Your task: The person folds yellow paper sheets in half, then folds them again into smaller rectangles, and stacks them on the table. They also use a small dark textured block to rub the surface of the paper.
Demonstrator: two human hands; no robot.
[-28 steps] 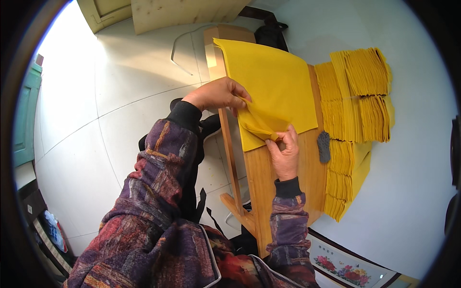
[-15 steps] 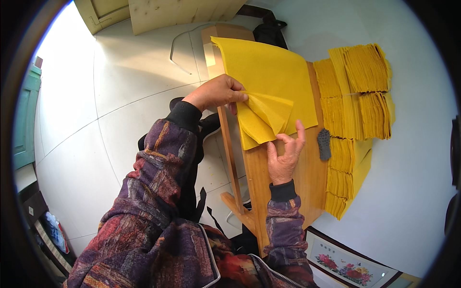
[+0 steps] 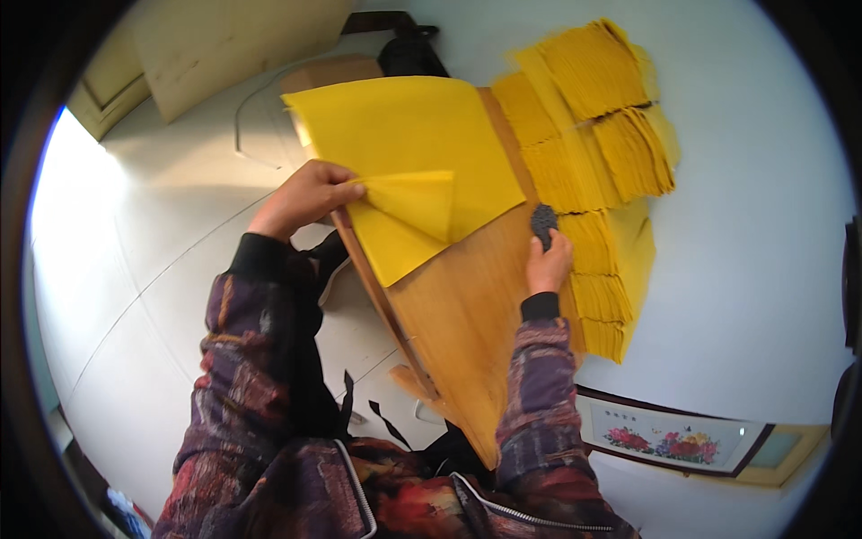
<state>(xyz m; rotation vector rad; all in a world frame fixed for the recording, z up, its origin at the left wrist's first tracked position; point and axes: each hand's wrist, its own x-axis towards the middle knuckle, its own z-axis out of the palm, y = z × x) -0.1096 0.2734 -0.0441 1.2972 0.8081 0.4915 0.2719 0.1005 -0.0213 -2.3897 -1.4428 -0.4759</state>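
My left hand point(image 3: 314, 196) is closed on the folded-over edge of a yellow sheet point(image 3: 404, 121), pinching it at the table's left side. The lifted corner lies back over the sheet in a pointed fold; whether it is paper or cloth I cannot tell. My right hand point(image 3: 549, 262) is at the table's right edge, its fingers closed on the near end of a dark grey oval block point(image 3: 543, 223) with a rough, bumpy surface. Part of the block is hidden by my fingers.
Several stacks of folded yellow sheets point(image 3: 593, 72) stand along the right edge of the wooden table point(image 3: 449, 323), beside the wall. A dark bag point(image 3: 410, 56) sits beyond the far end. A framed flower picture point(image 3: 669, 440) is at the lower right.
My right hand has left the sheet's near edge, moved right and taken hold of the grey block. My left hand still holds the fold. The whole view has shifted.
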